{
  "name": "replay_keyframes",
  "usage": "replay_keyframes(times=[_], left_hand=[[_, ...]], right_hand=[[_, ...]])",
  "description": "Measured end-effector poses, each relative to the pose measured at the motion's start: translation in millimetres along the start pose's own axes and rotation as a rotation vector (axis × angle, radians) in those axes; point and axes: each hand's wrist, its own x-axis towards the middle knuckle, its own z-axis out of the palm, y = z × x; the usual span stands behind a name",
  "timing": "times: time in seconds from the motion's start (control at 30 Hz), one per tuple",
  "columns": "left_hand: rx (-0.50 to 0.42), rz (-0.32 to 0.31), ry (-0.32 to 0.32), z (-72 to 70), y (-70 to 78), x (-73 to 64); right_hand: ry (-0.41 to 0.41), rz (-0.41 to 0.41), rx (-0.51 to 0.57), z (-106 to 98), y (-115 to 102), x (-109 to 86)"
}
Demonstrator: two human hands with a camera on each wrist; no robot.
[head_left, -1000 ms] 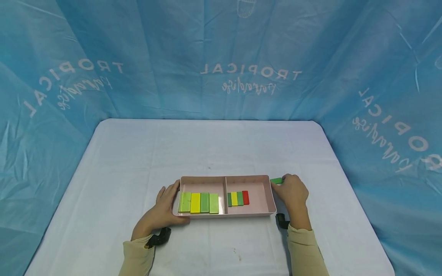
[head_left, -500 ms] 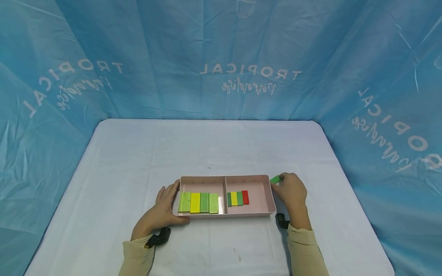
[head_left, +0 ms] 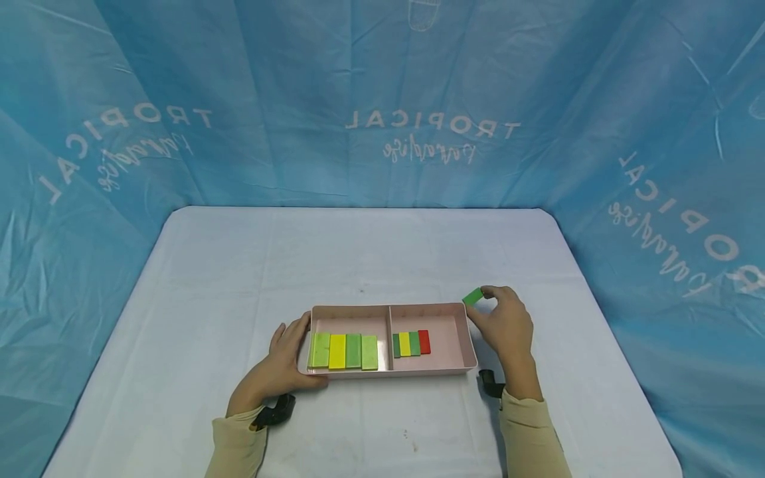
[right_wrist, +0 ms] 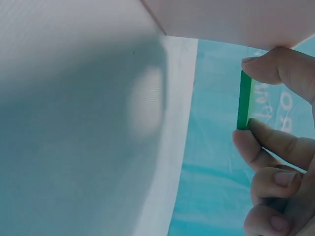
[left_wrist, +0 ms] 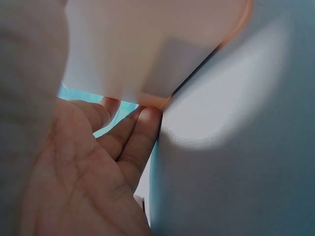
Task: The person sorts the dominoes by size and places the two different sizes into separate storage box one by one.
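My right hand (head_left: 507, 324) pinches a small green block (head_left: 473, 296) by its ends between thumb and fingers, just off the far right corner of a pink two-compartment tray (head_left: 433, 372). The right wrist view shows the green block (right_wrist: 244, 101) edge-on. My left hand (head_left: 279, 362) holds the tray's left end, with the thumb along the front and the fingers along the side. In the left wrist view, fingertips (left_wrist: 149, 118) touch the tray's wall (left_wrist: 113, 54). Upright dividing wall between, the left compartment carries larger green and yellow blocks, including a yellow block (head_left: 337, 352).
In the right compartment lie smaller blocks side by side, with a red block (head_left: 424, 342) at the right end of the row. A white cloth (head_left: 358, 259) covers the table. Blue printed curtains (head_left: 382, 79) hang around its back and sides.
My right hand has moved a little away from me and raised the green block, now turned at a slant by the tray's far corner. My left hand and the tray stay put.
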Motion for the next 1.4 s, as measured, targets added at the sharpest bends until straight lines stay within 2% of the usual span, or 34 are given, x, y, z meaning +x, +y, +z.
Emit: replay_keyframes(times=[0.3,0.57,0.87,1.13,1.27,1.4], left_hand=[[0.005,-0.010,-0.002,0.1,-1.4,-0.9],[-0.002,-0.007,-0.001,0.1,-2.3,-2.4],[0.007,-0.012,0.003,-0.3,-3.0,-4.0],[0.001,-0.027,-0.002,-1.2,-0.2,-5.3],[0.004,-0.023,-0.002,-1.1,0.6,-4.2],[0.000,-0.013,-0.001,-0.8,0.5,-1.0]], right_hand=[[0.104,-0.029,0.066,-2.7,-5.1,0.7],[0.138,-0.153,0.100,-5.5,-9.2,-2.8],[0.059,-0.320,0.160,-4.6,-10.0,-9.9],[0.020,-0.510,0.067,-2.9,-11.8,-10.5],[0.001,-0.548,0.028,-5.5,-13.6,-12.4],[-0.051,-0.573,0.001,-6.4,-15.7,-13.5]])
